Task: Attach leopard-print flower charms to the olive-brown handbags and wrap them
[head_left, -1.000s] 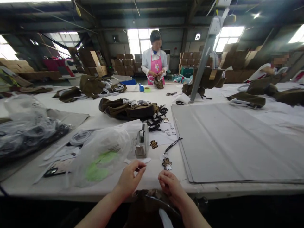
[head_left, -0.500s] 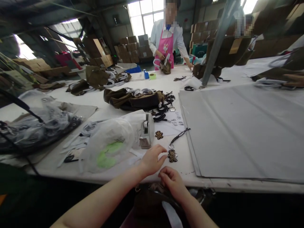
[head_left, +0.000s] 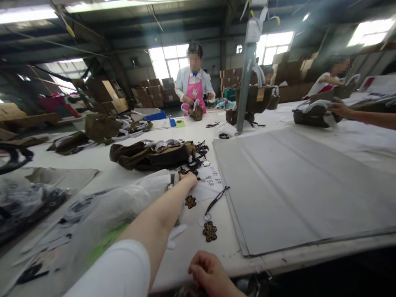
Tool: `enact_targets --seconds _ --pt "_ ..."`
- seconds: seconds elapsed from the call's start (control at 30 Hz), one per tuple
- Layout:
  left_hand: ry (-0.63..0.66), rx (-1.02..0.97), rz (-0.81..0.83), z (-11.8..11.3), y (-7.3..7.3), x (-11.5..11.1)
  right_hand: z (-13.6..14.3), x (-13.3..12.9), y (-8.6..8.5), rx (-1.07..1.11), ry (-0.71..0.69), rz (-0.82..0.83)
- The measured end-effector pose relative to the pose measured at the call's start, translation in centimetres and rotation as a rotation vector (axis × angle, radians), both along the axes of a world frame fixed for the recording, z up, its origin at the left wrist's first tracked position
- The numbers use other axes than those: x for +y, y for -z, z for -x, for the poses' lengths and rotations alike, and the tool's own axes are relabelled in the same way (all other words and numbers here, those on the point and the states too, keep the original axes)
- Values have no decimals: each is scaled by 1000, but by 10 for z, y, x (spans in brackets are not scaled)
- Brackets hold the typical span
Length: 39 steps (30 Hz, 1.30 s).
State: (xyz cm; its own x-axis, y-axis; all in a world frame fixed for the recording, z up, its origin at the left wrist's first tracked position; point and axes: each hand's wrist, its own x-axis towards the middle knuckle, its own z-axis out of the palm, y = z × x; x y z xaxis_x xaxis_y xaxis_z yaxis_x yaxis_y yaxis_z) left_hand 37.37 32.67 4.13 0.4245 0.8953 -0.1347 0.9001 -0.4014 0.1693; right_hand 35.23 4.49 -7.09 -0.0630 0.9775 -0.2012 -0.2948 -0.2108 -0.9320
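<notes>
My left hand point(head_left: 189, 180) reaches far over the table, its fingers closed on a black strap point(head_left: 194, 163) in a pile beside the brown bags point(head_left: 154, 154). My right hand point(head_left: 208, 270) is near the table's front edge with its fingers curled in, and nothing shows in them. Part of a dark bag point(head_left: 188, 290) is visible below that hand, mostly out of frame. Between the hands lies a leopard-print charm point(head_left: 210, 231) with a ring and a braided black cord point(head_left: 216, 199). A second leopard-print piece point(head_left: 190, 201) sits near my left wrist.
Large grey sheets point(head_left: 297, 189) cover the table at right. Clear plastic bags point(head_left: 102, 214) lie at left, and a paper with handwriting point(head_left: 213, 181) is beyond the charm. A metal post point(head_left: 245, 74) stands behind. Several people work across the table, one in a pink apron point(head_left: 194, 97).
My left hand has moved from beside the charm forward to the black straps. My right hand remains by the table edge. The view has tilted up and shifted right.
</notes>
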Motion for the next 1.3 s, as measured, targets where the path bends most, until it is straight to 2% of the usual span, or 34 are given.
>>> enact_targets --seconds 0.1,0.17,0.27,0.33,0.43,0.5,0.63,0.73,0.9,1.0,1.1,1.2,1.3 --pt "21 57 -39 4 5 -11 1 3 4 4 -44 12" --pt "67 77 -60 5 3 -19 0 3 4 -5 -30 1" --pt "181 64 -102 12 -10 -39 -2 -3 -2 -31 17 -32" --pt "286 29 -130 25 -22 -62 -1 -12 -9 -78 31 -66" --pt "431 -16 -134 60 -35 -113 3 -35 -22 -252 23 -169" --pt "497 -19 -166 89 -35 -153 9 -53 -31 -351 -54 -234" --pt "562 -7 -177 146 -22 -221 27 -85 -40 -374 -301 -303" --pt "569 -39 -133 180 -6 -248 40 -97 -44 -367 -415 -362" --pt "655 -81 -208 222 16 -256 55 -98 -51 -407 -419 -296" --pt "753 -25 -327 236 29 -246 63 -96 -53 -448 -383 -240" --pt "825 44 -400 240 42 -229 71 -96 -49 -500 -337 -213" --pt "751 115 -385 235 46 -219 76 -97 -44 -496 -315 -200" --pt "561 141 -325 224 39 -225 76 -97 -41 -470 -297 -188"
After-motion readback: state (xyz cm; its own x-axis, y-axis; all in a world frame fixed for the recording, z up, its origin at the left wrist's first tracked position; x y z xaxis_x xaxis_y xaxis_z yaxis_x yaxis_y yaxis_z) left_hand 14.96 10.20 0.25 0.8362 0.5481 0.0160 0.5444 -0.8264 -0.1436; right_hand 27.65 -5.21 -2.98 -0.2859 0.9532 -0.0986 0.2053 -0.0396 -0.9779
